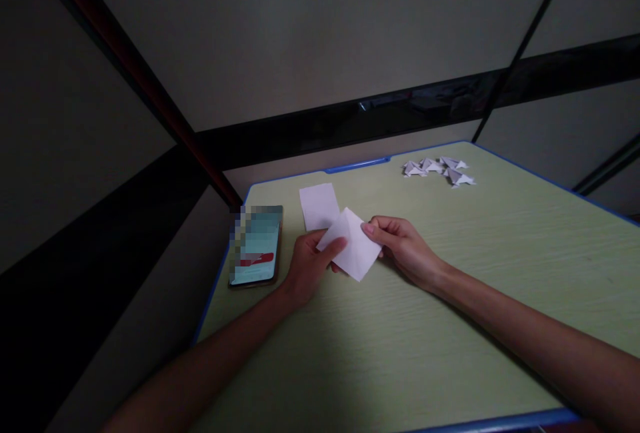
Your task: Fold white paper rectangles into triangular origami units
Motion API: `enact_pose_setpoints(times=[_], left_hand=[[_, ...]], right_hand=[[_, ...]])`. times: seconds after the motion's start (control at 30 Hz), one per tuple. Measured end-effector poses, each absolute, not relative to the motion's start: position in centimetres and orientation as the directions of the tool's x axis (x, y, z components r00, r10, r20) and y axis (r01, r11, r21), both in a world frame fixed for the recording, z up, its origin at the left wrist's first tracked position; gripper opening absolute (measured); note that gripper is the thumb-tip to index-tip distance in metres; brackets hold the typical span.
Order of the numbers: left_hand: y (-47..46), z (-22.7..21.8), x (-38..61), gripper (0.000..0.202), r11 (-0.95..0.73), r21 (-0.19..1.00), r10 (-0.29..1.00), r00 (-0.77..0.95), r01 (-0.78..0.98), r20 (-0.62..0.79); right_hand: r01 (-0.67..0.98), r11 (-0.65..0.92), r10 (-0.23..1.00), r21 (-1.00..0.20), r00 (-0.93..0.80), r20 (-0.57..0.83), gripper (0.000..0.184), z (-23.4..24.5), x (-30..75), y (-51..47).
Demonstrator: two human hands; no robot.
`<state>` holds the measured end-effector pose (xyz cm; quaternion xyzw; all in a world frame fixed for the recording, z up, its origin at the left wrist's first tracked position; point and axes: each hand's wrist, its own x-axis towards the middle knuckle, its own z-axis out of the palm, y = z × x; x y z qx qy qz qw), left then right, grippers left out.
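Right of the phone [257,245], above the green desk [425,333], left hand [306,265] and right hand [405,246] each have their grip closed on the paper [358,253]; beyond the phone, a black-striped wall [320,53] rises.

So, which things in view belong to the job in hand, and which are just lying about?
In the job:
white paper square, held by the left hand and right hand;
probably the flat white paper just beyond.

Apparently lying about:
four folded paper figures;
smartphone, lit but untouched.
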<state>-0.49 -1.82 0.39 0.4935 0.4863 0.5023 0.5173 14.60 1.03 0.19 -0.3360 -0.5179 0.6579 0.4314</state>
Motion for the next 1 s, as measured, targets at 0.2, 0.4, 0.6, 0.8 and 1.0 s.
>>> enact_pose_setpoints(times=[0.2,0.4,0.6,0.8,1.0], left_hand=[[-1.2,-0.5,-0.8,0.02,0.019,0.97,0.998,-0.05,-0.243,-0.032],[-1.2,0.2,-0.7,0.031,-0.19,0.981,0.952,-0.237,0.048,0.196],[-2.4,0.5,-0.3,0.01,-0.411,0.801,0.873,-0.066,0.435,0.484],[-2.7,0.2,0.3,0.008,-0.333,0.897,0.942,0.135,0.29,0.307],[-2.7,0.6,-0.2,0.025,-0.207,0.977,0.934,0.307,0.051,0.182]], right_hand=[[-0.179,-0.103,0.828,-0.978,-0.561,0.016,0.026,0.2,15.0,1.0],[-0.175,0.004,0.908,-0.985,-0.411,0.077,0.027,0.4,15.2,1.1],[-0.167,0.026,0.908,-0.986,-0.409,0.093,0.026,0.3,14.8,0.9],[-0.285,-0.109,0.822,-0.952,-0.565,0.075,0.019,-0.1,14.5,0.5],[-0.316,-0.15,0.63,-0.937,-0.761,0.156,0.024,0.4,14.6,0.1]])
